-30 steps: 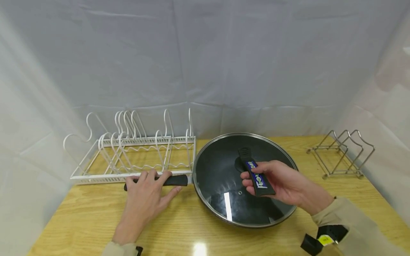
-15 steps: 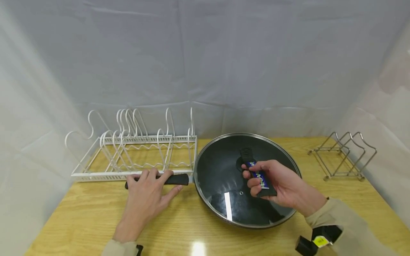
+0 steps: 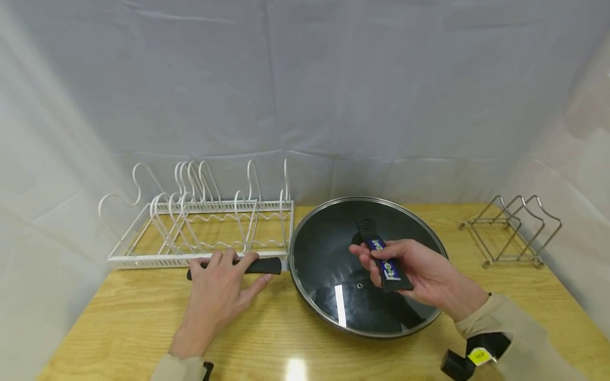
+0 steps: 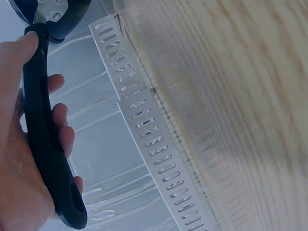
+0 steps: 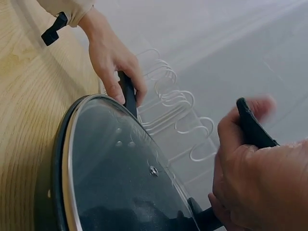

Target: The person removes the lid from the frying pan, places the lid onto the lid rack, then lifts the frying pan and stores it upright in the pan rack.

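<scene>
My left hand (image 3: 214,288) grips the black handle (image 3: 264,266) of a frying pan, and its fingertips show curled round that handle in the left wrist view. The dark pan body (image 4: 72,19) appears at that view's top left corner. A large glass lid (image 3: 324,254) with a steel rim sits over the pan. My right hand (image 3: 421,272) holds the lid's upright-set black knob handle (image 3: 367,228), which bears a blue label, with the thumb on top and fingers past its left side. One fingertip is blurred in the right wrist view.
To the left stands a white wire dish rack (image 3: 143,263), its front rail right behind the pan handle. A small metal wire rack (image 3: 517,258) stands at the right on the wooden table (image 3: 257,344). A pale sheet (image 3: 310,95) hangs behind.
The right hand's fingers have loosened from a tighter curl and now reach further left past the lid handle. The left hand, pan and lid stay nearly in place.
</scene>
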The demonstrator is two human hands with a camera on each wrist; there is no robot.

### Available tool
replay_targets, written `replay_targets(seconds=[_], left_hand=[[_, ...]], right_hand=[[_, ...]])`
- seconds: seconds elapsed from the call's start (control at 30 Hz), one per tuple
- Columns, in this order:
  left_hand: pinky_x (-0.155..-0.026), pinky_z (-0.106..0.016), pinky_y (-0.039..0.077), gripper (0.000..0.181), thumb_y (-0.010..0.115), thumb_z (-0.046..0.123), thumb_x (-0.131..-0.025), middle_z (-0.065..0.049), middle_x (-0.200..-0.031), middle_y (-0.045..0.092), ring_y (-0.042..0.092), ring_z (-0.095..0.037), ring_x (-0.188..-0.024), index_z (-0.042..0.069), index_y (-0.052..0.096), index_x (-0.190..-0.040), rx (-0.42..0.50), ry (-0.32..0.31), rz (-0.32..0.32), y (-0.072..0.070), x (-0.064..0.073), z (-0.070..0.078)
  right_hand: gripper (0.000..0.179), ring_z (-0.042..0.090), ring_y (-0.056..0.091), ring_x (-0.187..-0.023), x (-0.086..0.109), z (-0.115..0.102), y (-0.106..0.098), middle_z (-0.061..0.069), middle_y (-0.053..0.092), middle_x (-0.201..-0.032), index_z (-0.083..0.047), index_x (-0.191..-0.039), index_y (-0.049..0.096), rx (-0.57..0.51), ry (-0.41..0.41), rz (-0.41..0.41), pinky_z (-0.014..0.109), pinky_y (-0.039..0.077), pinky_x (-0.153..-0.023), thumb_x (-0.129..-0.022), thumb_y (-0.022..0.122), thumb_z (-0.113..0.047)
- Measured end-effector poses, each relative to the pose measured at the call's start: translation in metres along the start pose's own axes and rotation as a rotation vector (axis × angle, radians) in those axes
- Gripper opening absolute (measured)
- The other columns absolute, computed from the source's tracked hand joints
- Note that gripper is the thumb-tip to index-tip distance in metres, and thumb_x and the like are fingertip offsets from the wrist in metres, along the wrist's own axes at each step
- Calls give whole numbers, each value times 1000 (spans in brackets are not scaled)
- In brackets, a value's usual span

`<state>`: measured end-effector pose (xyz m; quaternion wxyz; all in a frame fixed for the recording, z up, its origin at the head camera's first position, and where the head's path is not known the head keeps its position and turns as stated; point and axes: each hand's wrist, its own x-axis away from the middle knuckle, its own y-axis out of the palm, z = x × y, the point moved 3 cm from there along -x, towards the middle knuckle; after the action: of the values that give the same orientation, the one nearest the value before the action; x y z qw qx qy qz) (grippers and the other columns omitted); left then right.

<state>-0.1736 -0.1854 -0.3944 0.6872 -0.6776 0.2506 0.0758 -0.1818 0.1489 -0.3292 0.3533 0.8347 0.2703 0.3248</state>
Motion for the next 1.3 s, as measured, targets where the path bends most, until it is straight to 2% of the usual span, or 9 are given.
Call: replay_targets(seconds=[0.1, 0.2, 0.3, 0.43, 0.7, 0.97, 1.2, 1.3], left_hand=[[-77, -61, 40, 59, 60, 72, -88, -13, -107, 64, 63, -36, -105, 28, 65, -126, -1, 4, 5, -1, 0, 0], [-77, -62, 40, 59, 61, 71, -88, -13, -108, 65, 63, -37, -105, 28, 65, -127, 1, 7, 6, -1, 0, 0], [-77, -62, 40, 58, 62, 71, -88, -13, -108, 65, 63, -37, -105, 28, 65, -126, 3, 6, 3, -1, 0, 0], [-77, -62, 40, 57, 60, 72, -89, -12, -108, 65, 62, -35, -105, 29, 66, -126, 8, 5, -5, -1, -1, 1], [-79, -61, 41, 59, 59, 72, -89, -13, -112, 66, 62, -35, -108, 30, 65, -129, 11, -16, -33, -1, -1, 1], [-79, -60, 41, 58, 60, 72, -88, -13, -109, 66, 63, -36, -106, 29, 67, -127, 12, -12, -9, -2, -1, 1], [-80, -61, 41, 58, 60, 72, -88, -13, -109, 67, 63, -36, -107, 30, 67, -127, 13, -18, -11, 0, -1, 0], [-78, -61, 41, 57, 61, 72, -87, -13, -106, 67, 64, -36, -106, 29, 67, -125, 13, -14, 2, 0, 0, 0]], right_hand=[[22, 5, 48, -68, -2, 1, 1, 2, 55, -95, -3, -129, 36, -42, 12, -43, 17, 43, -63, -111, 27, -10], [12, 6, 30, -60, -6, 3, 3, -2, 47, -83, -7, -118, 36, -35, -1, -42, 18, 33, -56, -111, 27, -11], [7, 5, 24, -58, -8, 5, 4, -3, 47, -79, -9, -118, 29, -4, -26, -4, 17, 31, -52, -110, 29, -9], [11, 4, 24, -55, -9, 5, 4, -4, 48, -78, -10, -118, 26, 30, -57, 50, 16, 31, -49, -110, 32, -7], [4, 3, 28, -51, -9, 9, 6, -5, 49, -74, -11, -111, 30, 214, -168, 132, 15, 30, -46, -111, 34, -9], [14, 2, 27, -50, -4, 7, 4, -6, 43, -72, -11, -122, 28, 291, -207, 151, 15, 32, -46, -112, 36, -19], [13, 1, 27, -50, -2, 6, 5, -6, 37, -71, -16, -113, 30, 378, -248, 191, 14, 31, -46, -112, 39, -25], [15, 2, 30, -51, -1, 6, 5, -6, 40, -74, -14, -118, 31, 394, -254, 202, 14, 32, -47, -112, 38, -27]])
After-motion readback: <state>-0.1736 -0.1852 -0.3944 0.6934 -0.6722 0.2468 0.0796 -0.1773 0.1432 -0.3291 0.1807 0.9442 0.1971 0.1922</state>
